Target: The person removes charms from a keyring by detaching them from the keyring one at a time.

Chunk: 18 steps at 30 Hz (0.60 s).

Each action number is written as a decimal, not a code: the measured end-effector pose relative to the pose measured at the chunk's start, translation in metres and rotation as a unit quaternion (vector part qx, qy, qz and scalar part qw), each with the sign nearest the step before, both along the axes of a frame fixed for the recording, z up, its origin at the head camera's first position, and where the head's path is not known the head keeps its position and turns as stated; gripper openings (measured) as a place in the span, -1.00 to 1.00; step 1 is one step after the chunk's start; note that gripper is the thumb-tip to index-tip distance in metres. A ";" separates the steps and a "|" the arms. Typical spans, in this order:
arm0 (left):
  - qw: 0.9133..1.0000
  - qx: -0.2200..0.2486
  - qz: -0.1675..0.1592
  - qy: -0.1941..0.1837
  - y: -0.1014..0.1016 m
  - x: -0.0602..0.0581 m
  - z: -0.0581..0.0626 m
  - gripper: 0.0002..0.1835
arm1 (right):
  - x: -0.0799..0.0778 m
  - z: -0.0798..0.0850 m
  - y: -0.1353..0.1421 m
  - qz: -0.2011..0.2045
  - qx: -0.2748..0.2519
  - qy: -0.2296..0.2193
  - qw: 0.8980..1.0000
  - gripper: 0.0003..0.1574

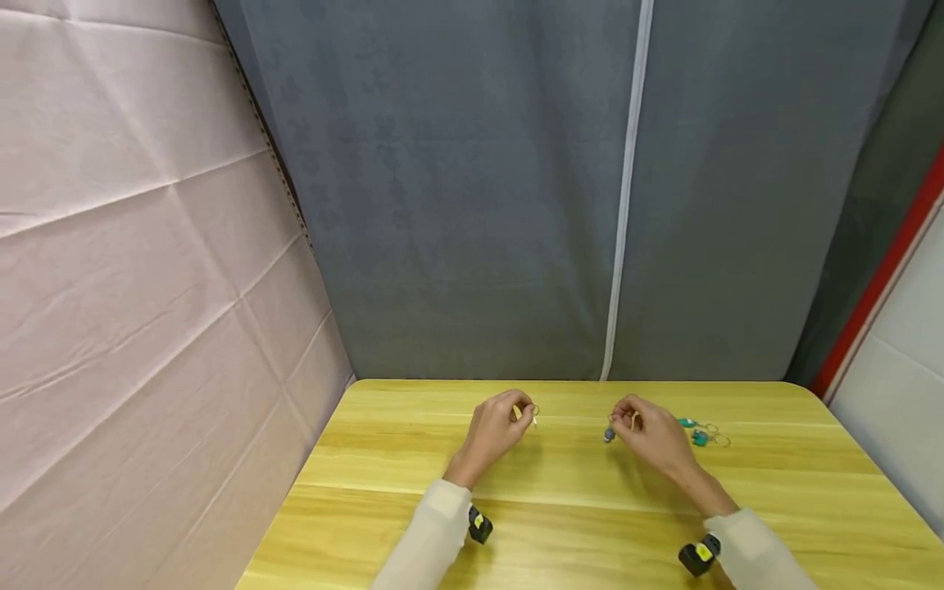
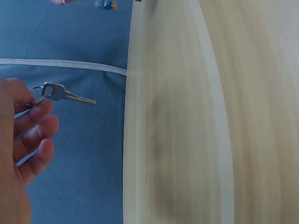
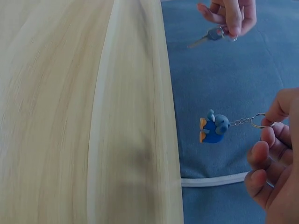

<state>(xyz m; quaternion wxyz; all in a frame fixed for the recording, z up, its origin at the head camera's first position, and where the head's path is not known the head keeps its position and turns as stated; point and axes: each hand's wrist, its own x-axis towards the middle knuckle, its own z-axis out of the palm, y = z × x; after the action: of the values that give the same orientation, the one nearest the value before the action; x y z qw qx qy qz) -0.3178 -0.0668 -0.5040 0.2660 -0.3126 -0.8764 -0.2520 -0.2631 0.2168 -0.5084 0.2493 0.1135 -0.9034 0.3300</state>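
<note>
Between thumb and forefinger, my left hand (image 1: 492, 430) pinches a metal split ring from which a silver key (image 2: 57, 92) hangs. My right hand (image 1: 656, 438) pinches the ring of a keychain (image 3: 216, 128): a small blue elephant figure with orange feet dangles from a short chain. Both hands are held up over the far part of the wooden table (image 1: 560, 533), some distance apart, with the key and the elephant hanging free. Right of my right hand, a green keychain (image 1: 687, 423) and a teal keychain (image 1: 700, 438) lie on the tabletop with their rings.
A grey curtain (image 1: 472, 205) with a pale vertical strip (image 1: 625, 188) hangs behind the table's far edge. Pale pink cloth (image 1: 147, 287) covers the left side. On the right stands a white panel (image 1: 903, 352) with a red edge. Each wrist wears a small black camera (image 1: 479, 524).
</note>
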 end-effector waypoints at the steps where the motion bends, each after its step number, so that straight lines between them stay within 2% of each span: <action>1: 1.000 0.001 0.001 -0.004 -0.001 0.000 0.000 -0.91 | 0.000 0.000 0.002 0.000 0.000 0.000 1.000 -0.92; 11: 1.000 0.008 0.015 0.001 -0.012 -0.006 -0.001 -0.93 | 0.006 -0.004 0.023 -0.002 -0.002 -0.014 1.000 -0.94; 18: 0.999 0.016 0.020 -0.022 -0.017 -0.008 -0.003 -0.93 | 0.008 -0.007 0.038 -0.015 0.005 -0.017 1.000 -0.95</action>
<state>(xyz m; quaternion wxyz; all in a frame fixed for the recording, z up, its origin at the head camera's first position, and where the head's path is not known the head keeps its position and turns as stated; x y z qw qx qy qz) -0.3256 -0.0840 -0.5066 0.2564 -0.2848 -0.8840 -0.2676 -0.2552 0.2550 -0.5157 0.2384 0.0951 -0.9106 0.3239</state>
